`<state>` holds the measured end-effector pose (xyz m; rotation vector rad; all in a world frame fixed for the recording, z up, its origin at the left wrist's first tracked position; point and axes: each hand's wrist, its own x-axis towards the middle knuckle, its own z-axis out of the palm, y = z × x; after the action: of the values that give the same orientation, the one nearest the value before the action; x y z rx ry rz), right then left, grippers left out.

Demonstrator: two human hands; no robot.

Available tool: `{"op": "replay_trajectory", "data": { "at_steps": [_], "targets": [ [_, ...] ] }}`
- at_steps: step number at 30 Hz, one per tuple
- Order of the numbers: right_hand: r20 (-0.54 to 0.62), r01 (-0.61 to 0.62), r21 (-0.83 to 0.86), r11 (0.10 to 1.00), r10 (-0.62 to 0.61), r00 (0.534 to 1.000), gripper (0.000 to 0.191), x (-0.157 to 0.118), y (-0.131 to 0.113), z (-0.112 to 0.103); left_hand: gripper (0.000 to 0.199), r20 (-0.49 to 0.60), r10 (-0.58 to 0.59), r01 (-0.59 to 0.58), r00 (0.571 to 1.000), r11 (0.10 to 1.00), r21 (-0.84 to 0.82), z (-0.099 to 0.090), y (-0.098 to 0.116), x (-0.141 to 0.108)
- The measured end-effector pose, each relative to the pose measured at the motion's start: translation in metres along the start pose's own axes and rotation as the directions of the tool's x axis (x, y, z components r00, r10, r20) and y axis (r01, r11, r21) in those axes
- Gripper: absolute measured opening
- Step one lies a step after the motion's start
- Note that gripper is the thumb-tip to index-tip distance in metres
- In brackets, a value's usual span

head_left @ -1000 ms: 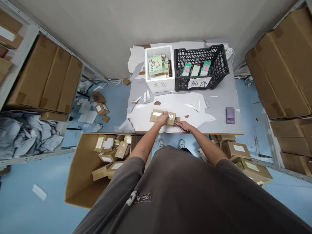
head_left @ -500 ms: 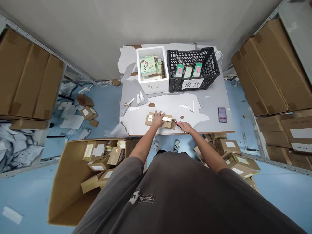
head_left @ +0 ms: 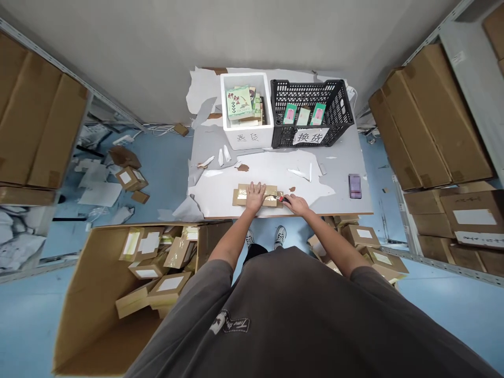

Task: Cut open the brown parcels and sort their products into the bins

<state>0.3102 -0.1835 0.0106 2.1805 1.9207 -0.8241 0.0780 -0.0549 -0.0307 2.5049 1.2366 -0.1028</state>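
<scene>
A flat brown cardboard box [head_left: 271, 190] with shiny tape along it lies near the front edge of the table. My left hand [head_left: 255, 197] rests on top of the box with its fingers spread. On the right, my right hand [head_left: 297, 205] is wrapped round a red and black cutter [head_left: 284, 199]. The cutter's tip points left and meets the right part of the box at the tape.
A white foam box [head_left: 248, 137] and a black crate [head_left: 311, 137] hold small packages at the table's back. A phone [head_left: 355, 186] lies right. Below left stands a large carton [head_left: 94, 294] of parcels; shelves flank both sides.
My right hand has brought the cutter left, onto the box. My left hand's fingers are spread wider on the box. The view has shifted slightly.
</scene>
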Motion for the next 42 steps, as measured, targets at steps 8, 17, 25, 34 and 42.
{"op": "replay_trajectory", "data": {
  "at_steps": [8,17,25,34,42],
  "targets": [
    [-0.008,0.05,-0.107,0.993,-0.051,0.999,0.048,0.003,0.008,0.007,0.071,-0.002,-0.005,0.005,1.0,1.0,0.003,0.003,0.006,-0.005],
    [-0.02,0.059,-0.075,0.995,-0.061,0.998,0.048,0.009,0.009,0.005,0.064,-0.015,-0.031,0.03,0.999,0.999,-0.022,0.005,0.006,-0.006],
    [-0.081,-0.001,-0.006,1.0,0.001,0.997,0.047,0.009,0.017,0.012,0.059,-0.06,-0.058,0.053,0.997,0.996,-0.076,0.012,0.005,-0.005],
    [-0.062,-0.239,0.641,0.729,0.359,0.931,0.048,0.002,0.022,0.044,0.057,-0.11,-0.122,0.112,0.986,0.989,-0.093,0.005,0.015,-0.007],
    [-0.018,-0.377,0.769,0.516,0.607,0.794,0.064,0.068,-0.048,0.052,0.063,-0.088,-0.37,0.368,0.925,0.929,-0.034,-0.029,0.022,-0.018]
  ]
}}
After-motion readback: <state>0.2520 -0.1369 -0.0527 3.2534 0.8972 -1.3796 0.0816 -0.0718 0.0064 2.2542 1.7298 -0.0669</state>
